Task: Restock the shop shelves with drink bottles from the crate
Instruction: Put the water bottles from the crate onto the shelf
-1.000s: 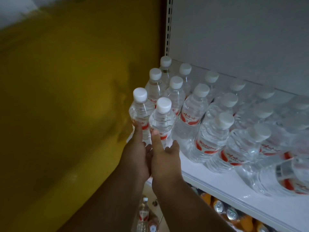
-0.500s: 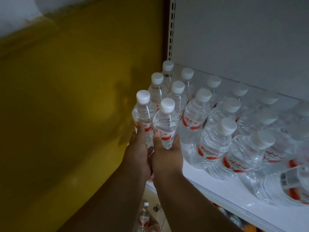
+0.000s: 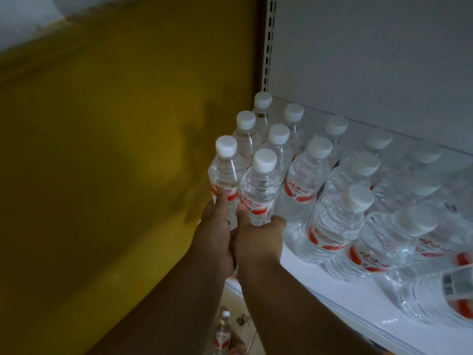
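Observation:
Two clear water bottles with white caps and red labels stand upright at the front left corner of the white shelf (image 3: 320, 285). My left hand (image 3: 216, 234) grips the left bottle (image 3: 224, 172) low down, thumb up along its label. My right hand (image 3: 258, 239) grips the bottle beside it (image 3: 261, 185), with the thumb on its label and fingers round its right side. Behind and to the right stand several rows of the same bottles (image 3: 304, 175). The crate is not in view.
A yellow wall (image 3: 102, 175) runs close along the shelf's left end. A slotted upright (image 3: 268, 42) and grey back panel (image 3: 371, 60) close off the rear. Below the shelf edge another water bottle (image 3: 222, 334) stands on the floor.
Both hands have pushed the two front bottles a little further onto the shelf and closed round their lower parts. The view has tilted up slightly.

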{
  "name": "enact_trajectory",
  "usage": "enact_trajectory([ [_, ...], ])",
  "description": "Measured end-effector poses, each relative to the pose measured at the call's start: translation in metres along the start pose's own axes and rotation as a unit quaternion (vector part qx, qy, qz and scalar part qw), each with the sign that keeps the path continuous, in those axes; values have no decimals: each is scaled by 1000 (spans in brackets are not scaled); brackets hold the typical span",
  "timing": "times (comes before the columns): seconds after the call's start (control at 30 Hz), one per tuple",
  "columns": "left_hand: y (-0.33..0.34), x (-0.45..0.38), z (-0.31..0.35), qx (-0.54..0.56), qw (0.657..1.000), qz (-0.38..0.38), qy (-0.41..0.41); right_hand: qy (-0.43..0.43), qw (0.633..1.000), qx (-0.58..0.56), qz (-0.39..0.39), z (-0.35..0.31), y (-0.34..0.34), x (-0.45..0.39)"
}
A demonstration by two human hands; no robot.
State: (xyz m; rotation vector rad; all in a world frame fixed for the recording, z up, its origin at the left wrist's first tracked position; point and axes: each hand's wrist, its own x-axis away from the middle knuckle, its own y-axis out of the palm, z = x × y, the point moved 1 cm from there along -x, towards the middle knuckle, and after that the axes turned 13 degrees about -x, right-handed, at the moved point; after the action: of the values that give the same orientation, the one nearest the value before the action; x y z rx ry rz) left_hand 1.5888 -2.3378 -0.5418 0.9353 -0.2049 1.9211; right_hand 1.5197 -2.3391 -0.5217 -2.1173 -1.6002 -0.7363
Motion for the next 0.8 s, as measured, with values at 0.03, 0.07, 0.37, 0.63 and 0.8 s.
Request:
enact_trajectory([
  [0.03, 0, 0, -1, -2, 1000, 0, -5, 2, 1000, 2, 1, 0, 0, -1],
  [0.07, 0, -1, -2, -6, 1000, -1, -10, 4, 1000, 4, 1, -1, 0, -2],
  [0.37, -3, -4, -5, -38, 999, 11, -5, -8, 1000, 9, -6, 0, -2, -2],
  [0.63, 1, -5, 0, -62, 998, 22, 19, -80, 994, 68, -21, 2, -12, -4],
  [0.8, 6, -5, 1, -79, 996, 25, 13, -119, 987, 102, -27, 3, -15, -8],
])
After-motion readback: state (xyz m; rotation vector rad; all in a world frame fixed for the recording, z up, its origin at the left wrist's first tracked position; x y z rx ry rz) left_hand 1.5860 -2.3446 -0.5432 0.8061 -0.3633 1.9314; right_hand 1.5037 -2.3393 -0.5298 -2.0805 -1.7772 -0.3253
